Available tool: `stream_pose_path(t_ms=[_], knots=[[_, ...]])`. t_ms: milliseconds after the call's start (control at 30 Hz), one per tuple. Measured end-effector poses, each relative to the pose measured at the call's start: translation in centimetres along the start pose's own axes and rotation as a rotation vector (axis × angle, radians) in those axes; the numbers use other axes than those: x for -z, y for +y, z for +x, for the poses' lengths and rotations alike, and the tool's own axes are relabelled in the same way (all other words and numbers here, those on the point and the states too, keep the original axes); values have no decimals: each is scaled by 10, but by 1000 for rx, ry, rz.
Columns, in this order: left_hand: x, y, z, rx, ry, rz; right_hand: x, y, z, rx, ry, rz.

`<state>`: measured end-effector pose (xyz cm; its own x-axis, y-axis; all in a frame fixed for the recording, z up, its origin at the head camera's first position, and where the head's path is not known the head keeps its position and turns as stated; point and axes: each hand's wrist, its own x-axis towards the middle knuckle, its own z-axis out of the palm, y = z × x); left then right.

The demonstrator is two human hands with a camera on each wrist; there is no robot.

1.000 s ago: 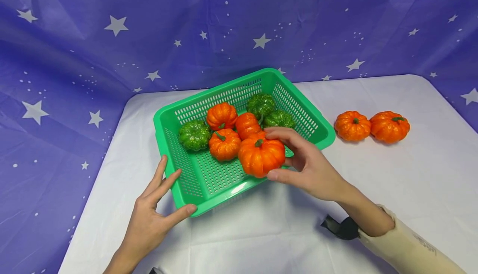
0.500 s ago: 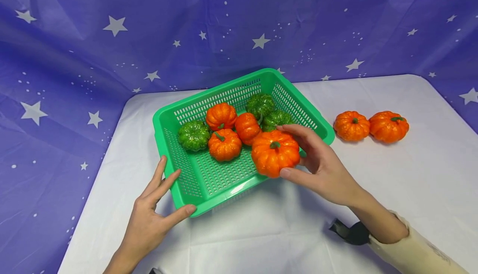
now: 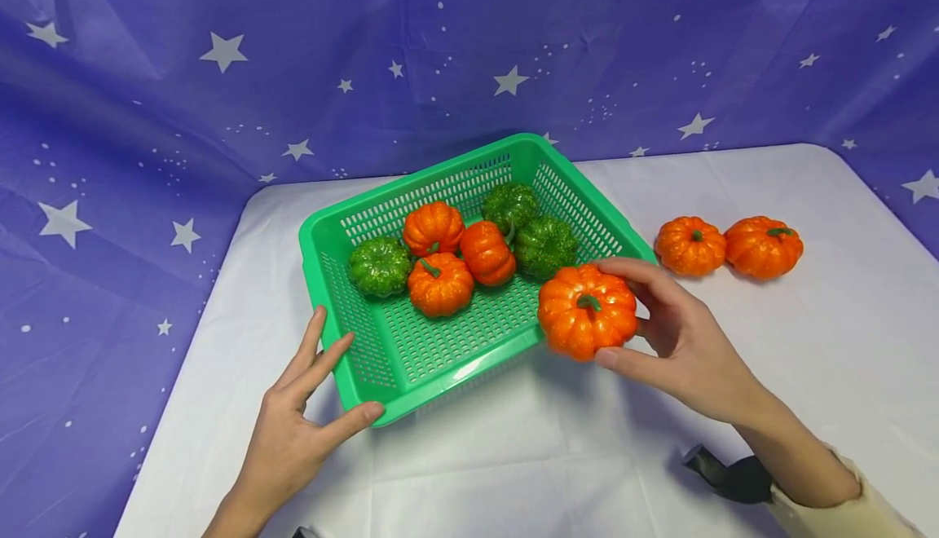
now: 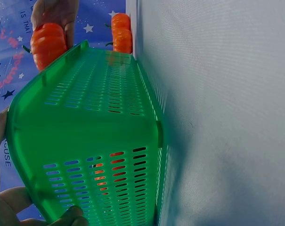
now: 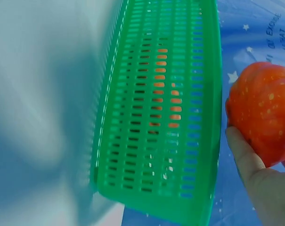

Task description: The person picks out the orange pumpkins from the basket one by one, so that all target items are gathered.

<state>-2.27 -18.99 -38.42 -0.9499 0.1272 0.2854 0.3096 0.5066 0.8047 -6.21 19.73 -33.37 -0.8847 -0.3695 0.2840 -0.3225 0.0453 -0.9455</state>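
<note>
My right hand [image 3: 682,334] holds an orange pumpkin [image 3: 587,311] between thumb and fingers, above the front right rim of the green basket [image 3: 433,395]. In the right wrist view that pumpkin [image 5: 262,110] is beside the basket's wall [image 5: 151,141], with the thumb against it. At the basket's left corner, my left hand [image 3: 289,424] grips the rim, thumb on the front edge and fingers over the left side. Inside the basket lie an orange pumpkin [image 3: 441,284], other orange ones and several green ones, among them a green pumpkin [image 3: 380,266] at the left.
Two more orange pumpkins, one [image 3: 690,245] touching the other [image 3: 764,247], sit on the white tablecloth [image 3: 829,375] right of the basket. A purple star-patterned cloth [image 3: 440,49] hangs behind the table. A black strap [image 3: 734,477] is near the right wrist.
My right hand has moved rightward with the orange pumpkin, from over the basket to its front right rim, uncovering a green pumpkin. The left hand and basket have stayed put.
</note>
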Motion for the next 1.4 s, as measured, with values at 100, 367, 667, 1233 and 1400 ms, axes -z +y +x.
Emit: stream_pose_path(t_ms=[100,367,667,1233,1400], knots=[[0,0,0,-1,-1,-1,8,1,-6,33,15,23],[0,0,1,8,-16,-26,32,-3,-24,-24,88,12],[-1,0,2,-6,-6,-27,61,6,-45,-85,116,-19],[0,-1,1,-13,-4,-21,104,46,-67,-235,268,-156],[0,-1,1,-10,-5,-15,112,57,-70,-321,237,-366]])
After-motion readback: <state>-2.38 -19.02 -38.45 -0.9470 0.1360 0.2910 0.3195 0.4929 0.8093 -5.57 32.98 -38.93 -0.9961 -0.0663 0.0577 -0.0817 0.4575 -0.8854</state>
